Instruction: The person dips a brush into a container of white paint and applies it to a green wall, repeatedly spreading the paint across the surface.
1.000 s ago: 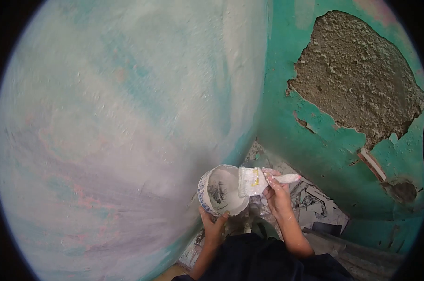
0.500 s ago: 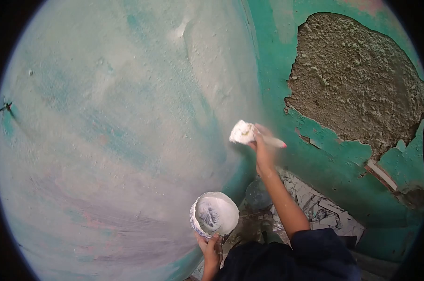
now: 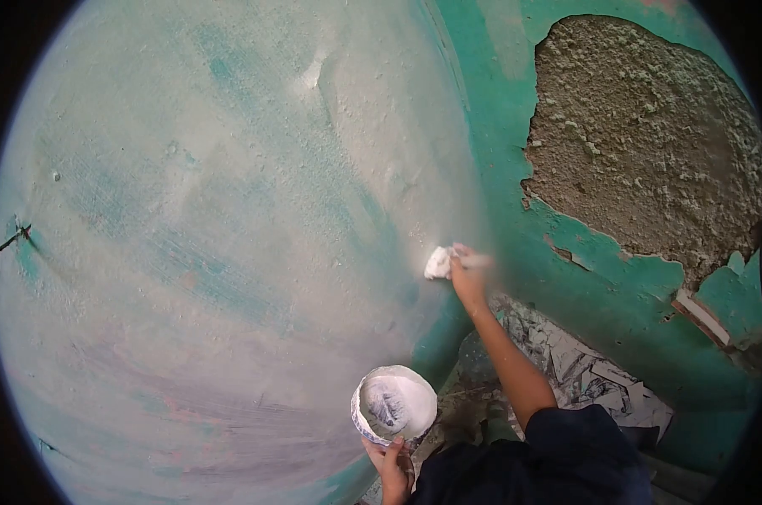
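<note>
My right hand (image 3: 468, 284) grips a paintbrush (image 3: 437, 263) whose bristles are thick with white paint. Its handle points right and is smeared by motion. The bristles are at the right side of the pale, streaked wall (image 3: 255, 194), close to the corner. Lower down, my left hand (image 3: 389, 465) holds a round tub (image 3: 413, 402) from beneath, fingers at its near rim. White paint coats the tub's inside, with a darker streaked patch at the bottom.
A green wall (image 3: 499, 194) meets the pale one at the right, with a large patch of bare rough plaster (image 3: 642, 143). Broken white pieces (image 3: 558, 353) litter the floor below. A nail (image 3: 13, 240) sticks out of the wall at far left.
The brush is slightly lower in view, and its handle has swung from slanting down to nearly level. The tub has shifted a little down and right, as the whole view tilted.
</note>
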A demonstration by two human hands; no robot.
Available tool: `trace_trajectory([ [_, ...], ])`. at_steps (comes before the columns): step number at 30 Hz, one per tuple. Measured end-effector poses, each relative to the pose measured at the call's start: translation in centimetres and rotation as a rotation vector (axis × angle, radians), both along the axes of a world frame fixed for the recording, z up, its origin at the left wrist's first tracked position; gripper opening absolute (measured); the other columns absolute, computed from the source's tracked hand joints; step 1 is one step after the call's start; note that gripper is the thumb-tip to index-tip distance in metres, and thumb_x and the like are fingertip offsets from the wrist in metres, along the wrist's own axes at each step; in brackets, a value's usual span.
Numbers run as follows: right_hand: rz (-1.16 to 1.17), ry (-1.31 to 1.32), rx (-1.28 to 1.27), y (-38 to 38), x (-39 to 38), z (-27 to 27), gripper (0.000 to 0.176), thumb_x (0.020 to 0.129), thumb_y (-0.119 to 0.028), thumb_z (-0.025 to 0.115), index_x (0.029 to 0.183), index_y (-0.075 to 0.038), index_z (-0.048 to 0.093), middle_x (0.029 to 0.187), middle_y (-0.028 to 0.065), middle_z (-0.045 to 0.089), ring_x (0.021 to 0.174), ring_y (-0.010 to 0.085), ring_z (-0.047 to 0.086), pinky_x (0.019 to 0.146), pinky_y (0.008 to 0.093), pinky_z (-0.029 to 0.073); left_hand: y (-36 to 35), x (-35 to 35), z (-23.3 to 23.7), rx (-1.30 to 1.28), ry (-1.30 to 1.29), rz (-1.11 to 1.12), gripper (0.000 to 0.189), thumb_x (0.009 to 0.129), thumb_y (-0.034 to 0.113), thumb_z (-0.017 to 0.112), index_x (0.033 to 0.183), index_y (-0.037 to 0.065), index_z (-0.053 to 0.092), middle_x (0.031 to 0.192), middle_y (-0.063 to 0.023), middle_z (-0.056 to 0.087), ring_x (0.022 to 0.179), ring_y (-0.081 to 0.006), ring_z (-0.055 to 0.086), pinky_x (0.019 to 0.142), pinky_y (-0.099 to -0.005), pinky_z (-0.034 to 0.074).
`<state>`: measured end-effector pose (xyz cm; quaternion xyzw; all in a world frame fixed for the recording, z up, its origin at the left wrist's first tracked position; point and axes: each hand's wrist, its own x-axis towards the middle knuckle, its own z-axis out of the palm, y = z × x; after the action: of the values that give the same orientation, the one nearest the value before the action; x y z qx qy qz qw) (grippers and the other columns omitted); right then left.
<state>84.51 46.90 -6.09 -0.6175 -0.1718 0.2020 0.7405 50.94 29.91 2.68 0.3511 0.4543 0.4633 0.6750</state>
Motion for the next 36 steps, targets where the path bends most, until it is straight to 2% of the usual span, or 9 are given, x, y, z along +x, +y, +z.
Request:
trace_trajectory([
  [6,-0.069,-0.268,0.246,1.4,2.1,18.8,0.028,0.089,-0.021,0.063,0.11,-0.003,0.066,0.095,0.0125,0.07,0.088,0.0198,0.068,0.08,0.0309,0.052,0.1,0.0,0.2,0.014,-0.015,-0.01,0.076,0.078,0.005,0.065,0.144,0.012,0.027,0.137,-0.0119,0.042,0.123,-0.0275,0.048,0.098,-0.045,0.045],
  [7,-0.013,-0.194,0.373,1.8,2.6,20.0,0.028,0.091,-0.021,0.061,0.113,-0.003,0.065,0.1,0.0115,0.07,0.091,0.0184,0.067,0.081,0.0299,0.052,0.2,0.2,0.5,-0.007,-0.054,0.01,0.071,0.078,-0.001,0.064,0.139,0.011,0.029,0.128,-0.0104,0.046,0.108,-0.022,0.052,0.085,-0.0365,0.047],
  [11,0.133,-0.107,0.545,0.9,2.3,19.1,0.033,0.098,-0.016,0.052,0.129,-0.003,0.054,0.124,0.0082,0.058,0.111,0.017,0.058,0.087,0.0294,0.051,0.1,0.2,0.7,-0.068,-0.075,0.038,0.068,0.079,-0.006,0.063,0.136,0.01,0.031,0.121,-0.0089,0.05,0.097,-0.0171,0.056,0.073,-0.0285,0.049],
  [16,0.054,0.247,0.574,1.6,-0.1,2.5,0.039,0.097,-0.016,0.053,0.134,-0.004,0.049,0.13,0.0101,0.053,0.117,0.0206,0.055,0.089,0.0332,0.053,0.2,-0.9,-1.0,-0.046,0.008,-0.014,0.072,0.079,0.005,0.065,0.141,0.013,0.03,0.132,-0.0096,0.046,0.117,-0.0243,0.051,0.09,-0.0397,0.048],
  [21,-0.019,0.259,0.125,0.0,-0.3,-8.8,0.038,0.097,-0.02,0.053,0.131,-0.002,0.054,0.118,0.0126,0.061,0.104,0.0183,0.062,0.084,0.0292,0.054,0.0,-1.3,-1.1,-0.082,0.069,-0.012,0.071,0.079,0.004,0.065,0.141,0.012,0.03,0.131,-0.0101,0.047,0.117,-0.0251,0.052,0.09,-0.0398,0.049],
  [26,-0.055,-0.081,-0.175,1.9,2.5,-2.4,0.031,0.088,-0.018,0.063,0.113,-0.001,0.067,0.097,0.0125,0.071,0.091,0.0192,0.069,0.08,0.0304,0.053,-0.3,-0.9,-1.4,-0.055,0.037,-0.011,0.072,0.079,0.003,0.064,0.142,0.012,0.03,0.13,-0.0098,0.048,0.115,-0.0249,0.053,0.089,-0.0385,0.05],
  [28,-0.03,-0.163,-0.142,0.9,3.1,6.9,0.034,0.085,-0.017,0.063,0.115,-0.003,0.066,0.098,0.0144,0.071,0.093,0.0218,0.069,0.083,0.0326,0.052,-0.5,-0.6,-1.2,-0.064,0.039,-0.014,0.072,0.079,0.003,0.064,0.142,0.013,0.03,0.131,-0.0096,0.047,0.115,-0.0249,0.053,0.089,-0.0388,0.049],
  [33,0.11,-0.093,0.535,1.9,5.0,16.2,0.036,0.093,-0.018,0.057,0.125,-0.002,0.06,0.116,0.0111,0.065,0.105,0.0191,0.064,0.087,0.0311,0.052,-1.0,0.1,-1.8,-0.087,0.031,-0.013,0.074,0.079,0.003,0.064,0.143,0.013,0.028,0.133,-0.009,0.046,0.116,-0.0251,0.052,0.088,-0.0395,0.049],
  [36,0.168,0.044,0.545,2.0,4.8,12.9,0.039,0.097,-0.019,0.054,0.132,-0.001,0.053,0.125,0.0103,0.059,0.113,0.0185,0.058,0.091,0.0317,0.051,-0.9,0.2,-2.0,-0.102,0.046,-0.023,0.074,0.079,0.003,0.063,0.143,0.012,0.027,0.134,-0.0105,0.045,0.116,-0.0262,0.052,0.088,-0.0409,0.05],
])
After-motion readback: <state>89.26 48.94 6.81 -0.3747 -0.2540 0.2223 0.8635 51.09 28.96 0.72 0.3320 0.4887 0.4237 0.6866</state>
